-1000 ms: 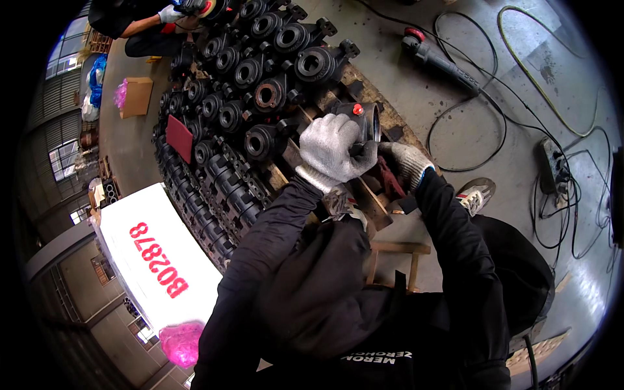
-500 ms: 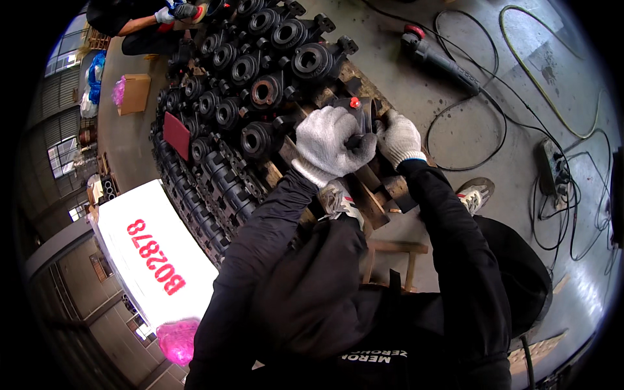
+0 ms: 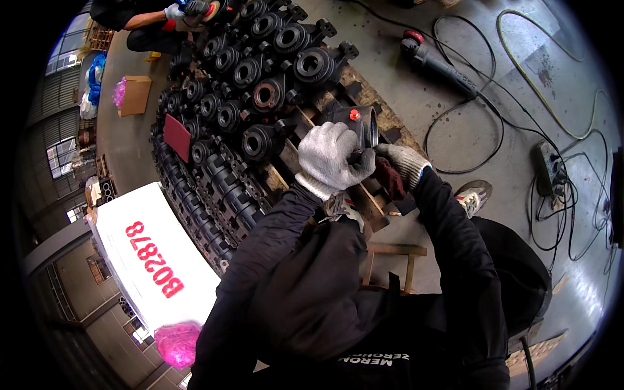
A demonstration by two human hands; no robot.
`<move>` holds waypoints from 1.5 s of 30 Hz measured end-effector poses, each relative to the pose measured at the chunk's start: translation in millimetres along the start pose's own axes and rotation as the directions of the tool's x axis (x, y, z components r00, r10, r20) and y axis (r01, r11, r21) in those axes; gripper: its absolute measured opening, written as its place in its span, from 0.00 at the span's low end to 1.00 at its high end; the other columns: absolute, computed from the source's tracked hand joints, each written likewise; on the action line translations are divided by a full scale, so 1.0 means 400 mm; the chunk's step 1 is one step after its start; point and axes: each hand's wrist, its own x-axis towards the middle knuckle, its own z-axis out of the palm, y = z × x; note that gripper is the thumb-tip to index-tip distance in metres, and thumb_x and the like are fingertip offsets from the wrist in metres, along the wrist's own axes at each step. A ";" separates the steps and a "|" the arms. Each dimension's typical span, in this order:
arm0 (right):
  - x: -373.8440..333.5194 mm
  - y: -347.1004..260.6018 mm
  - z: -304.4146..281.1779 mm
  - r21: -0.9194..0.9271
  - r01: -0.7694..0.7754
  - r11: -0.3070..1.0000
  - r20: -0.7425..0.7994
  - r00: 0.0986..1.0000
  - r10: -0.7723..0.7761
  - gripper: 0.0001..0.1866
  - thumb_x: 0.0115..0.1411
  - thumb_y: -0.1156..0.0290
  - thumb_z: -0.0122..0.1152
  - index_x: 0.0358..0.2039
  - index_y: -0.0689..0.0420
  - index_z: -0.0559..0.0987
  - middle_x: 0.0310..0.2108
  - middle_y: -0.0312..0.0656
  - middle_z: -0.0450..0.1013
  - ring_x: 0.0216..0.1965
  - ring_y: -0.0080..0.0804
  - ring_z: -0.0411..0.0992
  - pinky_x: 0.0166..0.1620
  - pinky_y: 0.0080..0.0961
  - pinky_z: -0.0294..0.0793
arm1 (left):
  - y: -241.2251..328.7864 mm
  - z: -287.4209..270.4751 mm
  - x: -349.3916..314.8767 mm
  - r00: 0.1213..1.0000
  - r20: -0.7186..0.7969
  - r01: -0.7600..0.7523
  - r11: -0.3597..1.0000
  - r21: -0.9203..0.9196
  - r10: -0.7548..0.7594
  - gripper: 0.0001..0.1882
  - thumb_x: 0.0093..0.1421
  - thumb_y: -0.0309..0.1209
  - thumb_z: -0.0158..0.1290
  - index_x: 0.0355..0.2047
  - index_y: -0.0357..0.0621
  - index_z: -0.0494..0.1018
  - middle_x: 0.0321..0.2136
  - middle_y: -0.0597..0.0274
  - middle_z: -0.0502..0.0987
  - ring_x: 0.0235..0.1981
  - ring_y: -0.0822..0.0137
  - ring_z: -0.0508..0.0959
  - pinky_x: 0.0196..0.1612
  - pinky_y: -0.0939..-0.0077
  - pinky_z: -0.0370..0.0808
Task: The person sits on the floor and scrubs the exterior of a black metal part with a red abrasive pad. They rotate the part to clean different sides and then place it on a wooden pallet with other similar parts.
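Note:
My gloved left hand (image 3: 335, 158) has its fingers curled round the near side of a dark cast-metal part (image 3: 359, 119) with a round, bright-rimmed opening and a small red plug on top. The part rests over the wooden pallet. Close beside the opening, my gloved right hand (image 3: 404, 164) pinches a crumpled dark red abrasive pad (image 3: 388, 179), which hangs below its fingers. My left hand covers much of the part's near end. A flat dark red sheet (image 3: 177, 138) lies on the rows of castings to the left.
Black ring-ended castings (image 3: 266, 94) crowd the wooden pallet (image 3: 383, 114). An angle grinder (image 3: 439, 68) lies on the floor with its cable looped, near a power strip (image 3: 551, 172). A co-worker's gloved hands (image 3: 188, 9) work at the far left. A white box (image 3: 156, 253) stands left.
My right hand has drawn back toward me from the part's opening, and the dark red pad now shows in it. My left hand has shifted slightly nearer and stays on the part.

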 end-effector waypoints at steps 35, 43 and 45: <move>-0.022 -0.029 0.015 -0.897 0.271 0.350 0.119 0.909 -0.398 0.18 0.60 0.65 0.63 0.47 0.60 0.84 0.40 0.59 0.83 0.47 0.59 0.82 0.50 0.45 0.80 | 0.005 -0.007 -0.012 0.999 0.033 0.010 0.999 0.054 -0.012 0.18 0.52 0.46 0.66 0.20 0.51 0.71 0.21 0.63 0.71 0.24 0.56 0.76 0.27 0.60 0.71; 0.048 -0.055 0.049 -0.729 0.074 0.681 -0.330 0.833 -0.444 0.23 0.60 0.58 0.60 0.40 0.69 0.84 0.41 0.69 0.81 0.47 0.66 0.80 0.53 0.50 0.78 | -0.008 -0.002 0.023 1.000 -0.011 0.000 1.000 -0.014 0.000 0.19 0.54 0.41 0.66 0.17 0.51 0.68 0.18 0.61 0.69 0.20 0.53 0.74 0.24 0.59 0.71; 0.033 -0.075 0.058 -0.807 0.119 0.579 -0.306 0.754 -0.581 0.23 0.61 0.57 0.61 0.41 0.68 0.84 0.41 0.69 0.81 0.48 0.66 0.80 0.54 0.51 0.78 | -0.010 0.002 0.027 1.000 -0.002 0.003 1.000 -0.023 -0.003 0.19 0.54 0.41 0.66 0.17 0.51 0.68 0.18 0.61 0.69 0.20 0.53 0.74 0.24 0.60 0.71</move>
